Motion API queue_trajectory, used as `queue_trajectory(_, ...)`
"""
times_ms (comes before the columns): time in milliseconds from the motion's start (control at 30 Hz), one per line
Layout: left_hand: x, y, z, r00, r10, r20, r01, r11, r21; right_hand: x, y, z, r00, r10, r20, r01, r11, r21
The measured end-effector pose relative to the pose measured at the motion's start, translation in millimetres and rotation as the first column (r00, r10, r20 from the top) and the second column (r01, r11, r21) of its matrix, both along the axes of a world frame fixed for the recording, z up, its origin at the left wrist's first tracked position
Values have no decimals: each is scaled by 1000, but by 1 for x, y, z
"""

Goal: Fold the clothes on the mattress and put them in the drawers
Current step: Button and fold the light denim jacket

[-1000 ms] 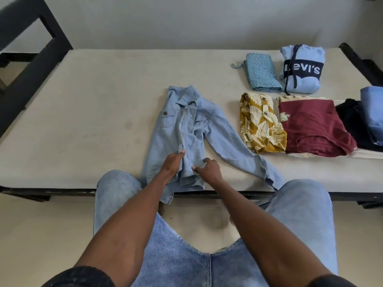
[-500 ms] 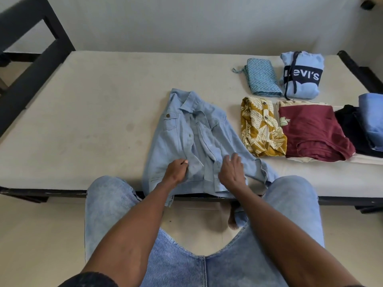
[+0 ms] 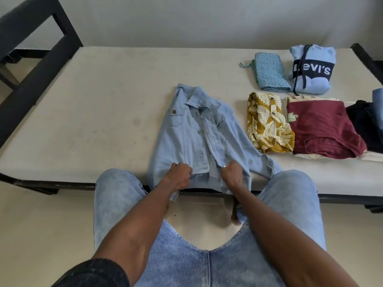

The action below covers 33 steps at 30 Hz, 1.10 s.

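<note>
One garment is unfolded: the denim jacket (image 3: 199,139) lies at the mattress (image 3: 103,121) near edge, my left hand (image 3: 179,175) and right hand (image 3: 232,172) each gripping its hem. At two o'clock, folded clothes (image 3: 323,129) wait; no drawers show, so stowing remains.

Bedroom, bare mattress (image 3: 103,104), folded clothes (image 3: 323,129)

Denim jacket (image 3: 192,129) — both hands' grip
</note>
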State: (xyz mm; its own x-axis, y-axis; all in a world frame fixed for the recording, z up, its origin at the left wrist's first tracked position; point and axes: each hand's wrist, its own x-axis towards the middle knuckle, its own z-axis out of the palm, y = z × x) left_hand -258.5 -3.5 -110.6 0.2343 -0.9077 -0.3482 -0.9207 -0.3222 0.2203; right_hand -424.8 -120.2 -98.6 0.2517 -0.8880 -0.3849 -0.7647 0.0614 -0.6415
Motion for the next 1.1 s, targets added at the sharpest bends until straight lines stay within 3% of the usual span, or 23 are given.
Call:
queue_trajectory(67, 6, 6, 5, 998, -32, -57, 38, 992, 120, 6, 1, 1, 995, -51, 80, 36, 984, 173)
queue_trajectory(100, 8, 9, 8, 996, -52, -74, 65, 982, 178, 7, 3, 0, 997, -1, 82, -16, 978, 210)
queue_trajectory(200, 7, 13, 11, 993, -106, -49, 116, 952, 284, 11, 5, -5, 966, 257, -8, -257, 966, 16)
queue_trajectory(300, -1, 9, 15, 988, -155, 13, 138, 912, 386, 20, 22, 4, 840, 542, -35, -543, 839, -32)
queue_trajectory(367, -4, 3, 19, 983, -186, 8, 160, 868, 471, 22, 26, 4, 871, 488, -48, -490, 871, -40)
queue_trajectory(467, -3, -6, 24, 985, -139, -107, 175, 793, 584, 13, 14, 0, 926, 317, -205, -320, 947, 22)
queue_trajectory(533, 0, -9, 20, 978, -8, -206, 116, 847, 518, 9, 6, -1, 919, 311, -243, -283, 949, 142)
queue_trajectory(600, 4, -9, 15, 925, 198, -325, -104, 953, 284, 14, 4, -2, 964, 229, -136, -212, 969, 128)
queue_trajectory(700, 11, -11, 8, 779, 396, -486, -441, 897, 26, 28, 12, -6, 984, 163, -74, -160, 986, 39)
queue_trajectory(833, 10, -17, -3, 639, 454, -621, -553, 832, 38, 27, 11, -10, 974, 208, -90, -195, 972, 127)
queue_trajectory(900, 9, -20, -6, 621, 482, -618, -589, 807, 37, 25, 6, 0, 993, 108, -52, -109, 994, -1)
queue_trajectory(967, 8, -24, -8, 628, 507, -590, -608, 793, 36, 28, 5, 11, 991, 62, -117, -95, 949, -300)
queue_trajectory(1000, 7, -26, -7, 634, 520, -573, -614, 789, 37, 32, 7, 12, 983, 103, -154, -156, 906, -394)
queue_trajectory(1033, 6, -28, -7, 636, 530, -560, -622, 782, 34, 38, 12, 14, 959, 207, -192, -267, 888, -376)
queue_trajectory(1100, 5, -31, -6, 600, 568, -564, -664, 746, 45, 50, 21, 12, 806, 550, -219, -572, 819, -51)
